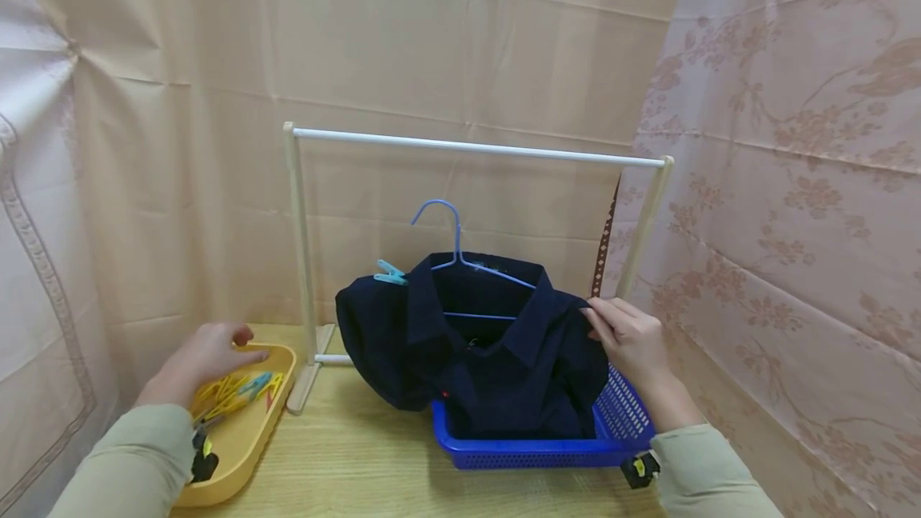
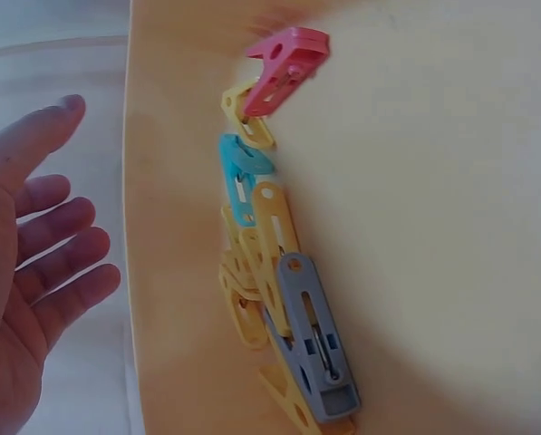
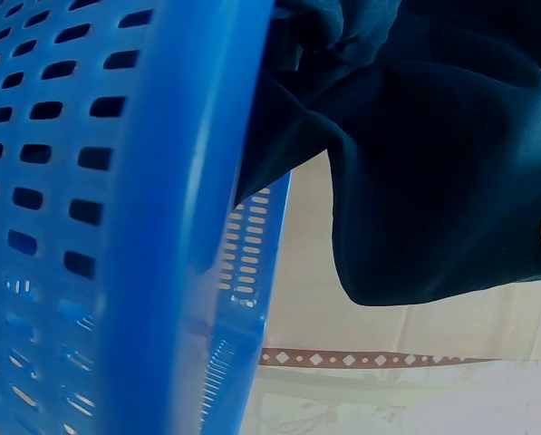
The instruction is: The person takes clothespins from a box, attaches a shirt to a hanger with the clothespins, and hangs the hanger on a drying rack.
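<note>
Pinching the four-o'clock side of the head view, with the right hand [image 1: 633, 338], one shoulder of a dark shirt [image 1: 475, 390] at six o'clock, with fingertips and thumb closed on the cloth. Draped round a blue hanger [image 1: 457, 230], with the hook up at twelve o'clock from the collar, and gripped on the ten-o'clock shoulder by a turquoise clothespin [image 1: 391, 272]. Lying with its lower part in a blue basket [image 1: 532, 446], in front of a rack with a white bar [image 1: 478, 147] at twelve o'clock. Hovering at eight o'clock with the left hand [image 1: 209, 354], with thumb wide of loosely curved fingers, near the edge of a yellow tray [image 1: 237, 450]. Heaped along the tray's wall in the left wrist view, from a pink clothespin [image 2: 290, 68] at twelve o'clock to a grey clothespin [image 2: 323, 340] at five.
</note>
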A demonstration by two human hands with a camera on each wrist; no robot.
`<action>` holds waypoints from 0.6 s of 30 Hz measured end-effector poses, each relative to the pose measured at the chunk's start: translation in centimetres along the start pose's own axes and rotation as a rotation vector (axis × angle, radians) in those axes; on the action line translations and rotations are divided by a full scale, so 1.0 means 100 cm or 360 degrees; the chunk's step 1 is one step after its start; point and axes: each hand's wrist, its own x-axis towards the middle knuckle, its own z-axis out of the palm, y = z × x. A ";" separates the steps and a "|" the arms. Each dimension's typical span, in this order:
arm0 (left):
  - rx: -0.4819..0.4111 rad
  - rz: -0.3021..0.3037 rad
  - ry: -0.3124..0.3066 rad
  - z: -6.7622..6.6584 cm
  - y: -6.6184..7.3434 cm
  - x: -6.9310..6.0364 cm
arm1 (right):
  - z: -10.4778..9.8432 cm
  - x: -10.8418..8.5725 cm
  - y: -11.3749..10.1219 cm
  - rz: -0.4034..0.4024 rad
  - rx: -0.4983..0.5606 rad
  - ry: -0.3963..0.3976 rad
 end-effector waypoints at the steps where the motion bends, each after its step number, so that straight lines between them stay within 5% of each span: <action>1: 0.0003 0.0005 -0.0010 0.000 -0.001 0.000 | 0.000 0.000 0.000 -0.0003 0.0001 -0.0004; 18: -0.0059 0.0043 -0.0108 0.017 -0.009 -0.001 | -0.001 0.000 0.001 0.0011 0.0013 0.0018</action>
